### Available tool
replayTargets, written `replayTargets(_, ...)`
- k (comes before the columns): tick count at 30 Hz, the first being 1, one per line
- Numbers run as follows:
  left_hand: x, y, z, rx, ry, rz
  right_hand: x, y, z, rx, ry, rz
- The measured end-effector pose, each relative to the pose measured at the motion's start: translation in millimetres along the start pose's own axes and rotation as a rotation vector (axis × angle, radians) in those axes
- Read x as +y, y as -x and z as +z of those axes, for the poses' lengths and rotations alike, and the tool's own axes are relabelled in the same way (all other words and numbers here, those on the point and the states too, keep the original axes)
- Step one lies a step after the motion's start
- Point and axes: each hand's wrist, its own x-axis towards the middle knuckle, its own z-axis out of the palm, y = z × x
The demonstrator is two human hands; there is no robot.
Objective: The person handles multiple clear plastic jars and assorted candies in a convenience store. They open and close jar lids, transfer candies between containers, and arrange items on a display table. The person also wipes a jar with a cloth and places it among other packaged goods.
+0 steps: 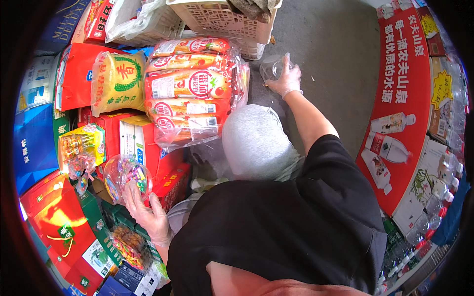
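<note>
Both hands wear thin clear gloves. My left hand grips the near side of a clear plastic jar, its fingers flat on the wall and its thumb apart. Small colourful wrapped sweets show inside the jar, which is in front of red cartons. On the far right side, my right hand reaches out over the grey floor. It holds a clear round plastic piece, a lid or a shallow container; the picture does not settle which. One finger points along its rim.
A plastic-wrapped stack of red snack packs lies ahead, beside a yellow bag. Pale plastic crates stand at the top. Red gift boxes crowd the left. A red printed banner and bottled drinks line the right.
</note>
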Motion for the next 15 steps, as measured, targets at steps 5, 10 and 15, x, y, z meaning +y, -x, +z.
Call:
replayTargets(5, 8.4, -10.3, 0.6, 0.013, 0.056, 0.06, 19.9, -2.4, -20.9, 0.161, -0.279, 0.064)
replayTargets(10, 9.1, -19.7, -2.4, 0.058, 0.06, 0.118, 65.0, 2.0, -60.8, 0.096, -1.353, 0.309)
replayTargets(15, 25.1, -33.5, -6.4, 0.068, 0.115, 0.117, 99.5, 60.5, -128.5, -0.616, -2.046, 0.124)
